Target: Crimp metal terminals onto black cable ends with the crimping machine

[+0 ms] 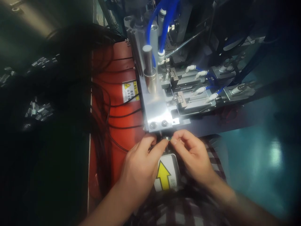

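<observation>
Work at the near end of a metal fixture (188, 80), seen from above. Small piece (168, 138), pale and greenish, lies just in front of the bolted plate (157, 106), between my two hands. My right hand (194, 153) appears to pinch it between thumb and forefinger, the other fingers loosely curled. My left hand (141, 160) sets its thumb tip at the opposite side, its forefinger bent close to the plate's edge; whether this hand grips anything I cannot tell, the contact being too small to make out. Nearer my body, between the hands, a white panel bears a yellow arrow (164, 175) directed toward the plate. To the left, black cables (101, 150) cross a red surface (124, 135) with a warning label (130, 91); above, blue tubes (169, 18) meet the fixture. Farther left, loose shiny pieces (39, 110) lie in separate clusters. As to progress, I judge the handling of this one piece to be under way and unfinished, since it lies at my fingertips. Whether it is seated against anything is hidden, and whether the shiny pieces are done or waiting cannot be told.
</observation>
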Tool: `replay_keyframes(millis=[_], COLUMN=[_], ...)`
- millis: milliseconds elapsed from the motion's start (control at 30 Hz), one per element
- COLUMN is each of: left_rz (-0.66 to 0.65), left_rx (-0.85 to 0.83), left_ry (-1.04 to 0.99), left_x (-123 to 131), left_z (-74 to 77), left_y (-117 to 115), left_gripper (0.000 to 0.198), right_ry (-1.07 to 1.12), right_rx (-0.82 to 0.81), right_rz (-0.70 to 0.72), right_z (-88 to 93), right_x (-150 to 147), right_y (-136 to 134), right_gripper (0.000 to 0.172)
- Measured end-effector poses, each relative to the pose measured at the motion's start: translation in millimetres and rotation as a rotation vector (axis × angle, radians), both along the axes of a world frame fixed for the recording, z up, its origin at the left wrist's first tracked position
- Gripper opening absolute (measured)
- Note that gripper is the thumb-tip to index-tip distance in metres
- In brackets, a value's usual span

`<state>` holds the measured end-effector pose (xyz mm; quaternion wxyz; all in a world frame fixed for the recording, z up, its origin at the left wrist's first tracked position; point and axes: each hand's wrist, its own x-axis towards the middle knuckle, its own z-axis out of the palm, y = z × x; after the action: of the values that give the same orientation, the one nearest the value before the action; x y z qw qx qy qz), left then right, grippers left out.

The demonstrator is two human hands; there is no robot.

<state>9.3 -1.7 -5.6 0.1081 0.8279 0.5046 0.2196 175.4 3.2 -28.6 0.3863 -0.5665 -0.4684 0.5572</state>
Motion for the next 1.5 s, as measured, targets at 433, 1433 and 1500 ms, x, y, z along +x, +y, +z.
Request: replay_keyframes(millis=[433, 1433, 1500], left_rz=[-0.002, 0.005, 0.0], left_rx=[0.004, -0.035, -0.016], left_ry=[-0.001, -0.008, -0.017], left_x=[-1, 0, 0], left_z=[0.7, 1.3, 1.3], left_y=[1, 0, 0], left_gripper=[0.032, 0.033, 0.032], right_ry=[0.276, -0.096, -0.14], right_rx=[-0.308, 0.008, 0.062], right_rz=[0.0, -0.076, -0.073], right_z=[4.5, 11.1, 8.7], right_x=[0, 3, 2], right_y=[6, 4, 3], right_gripper=[0.027, 0.013, 0.011])
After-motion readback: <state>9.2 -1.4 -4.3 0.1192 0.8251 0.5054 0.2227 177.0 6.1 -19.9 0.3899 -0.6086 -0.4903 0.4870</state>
